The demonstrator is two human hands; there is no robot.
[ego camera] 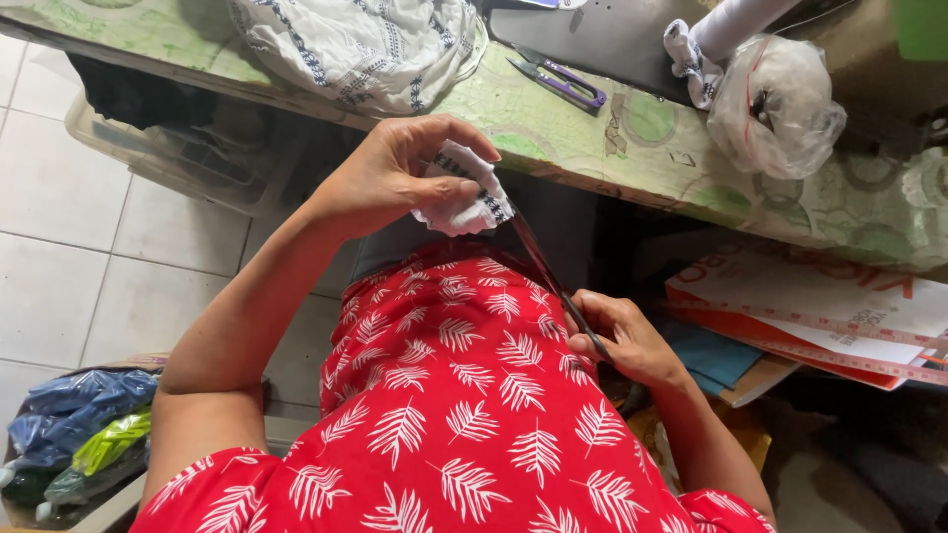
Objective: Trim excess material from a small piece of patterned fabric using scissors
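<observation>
- A long work table [592, 148], covered in a green-patterned sheet, is running across the top of the view from left to right.
- The person's red garment [464, 415], printed with white leaves, is filling the lower centre, below both hands.
- A large white cloth with dark blue trim [365, 44] is lying bunched on the table, upper left of centre.
- Flat red-and-white card packaging [820, 316] is sitting on a lower level to the right, with a measuring tape [839, 331] lying across it.
- A bundle of blue and green plastic bags [79, 424] is resting at the lower left, over the tiled floor.
- A clear plastic bag [775, 104] is sitting on the table at upper right, just beside a white roll [736, 25].
- The left hand [390, 173] is curling its fingers and thumb around a small white fabric piece with dark trim [464, 192], pinching it just below the table edge.
- The right hand [627, 341] is closing its fingertips on the lower end of a dark narrow strip [548, 271], which is stretching taut and slanted up to the fabric piece.
- Purple-handled scissors [558, 79] are lying on the table, well apart from both hands.
</observation>
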